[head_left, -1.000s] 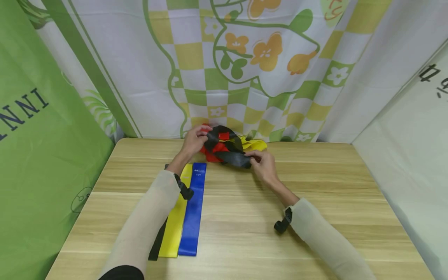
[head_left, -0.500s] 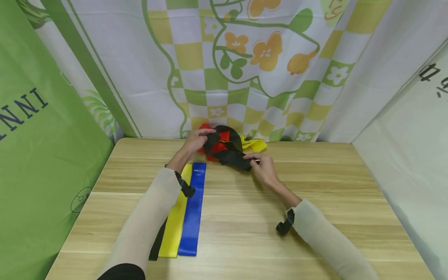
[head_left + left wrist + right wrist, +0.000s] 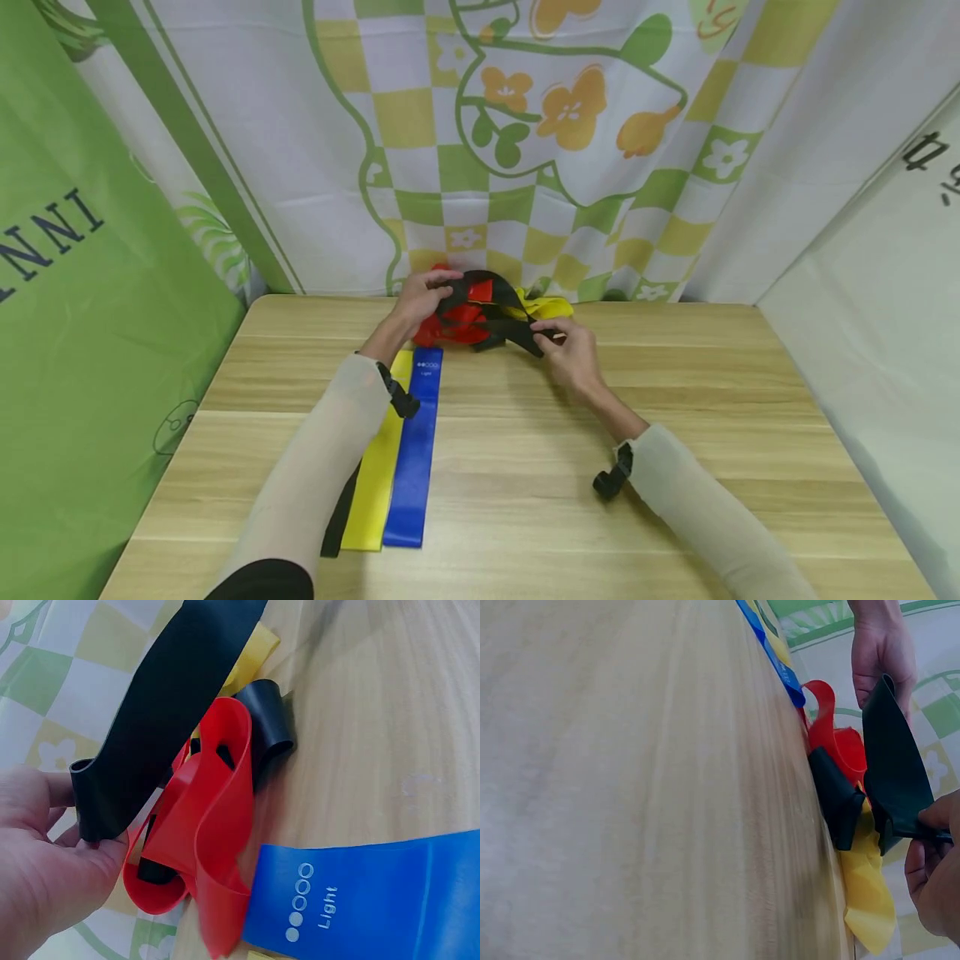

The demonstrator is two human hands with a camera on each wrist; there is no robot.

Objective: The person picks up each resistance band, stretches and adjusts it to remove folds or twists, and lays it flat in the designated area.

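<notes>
Here's the left hand [image 3: 415,302], grip pinched on the left end of the black band [image 3: 161,712]; across from it the right hand [image 3: 573,350] pinches the right end, and the band spans the two at the far side of the desk [image 3: 562,500]! Just below, a red band [image 3: 225,795] lies bunched, a yellow band [image 3: 551,307] to its right. Nearer, left: black strip [image 3: 341,521], yellow strip [image 3: 371,492], blue strip [image 3: 416,450], flat, side by side.

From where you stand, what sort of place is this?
Probably a curtained-off indoor work corner, though the room beyond is hidden: a wood-grain table, a checkered floral curtain behind it, and a blue resistance band marked "Light" on top.
</notes>
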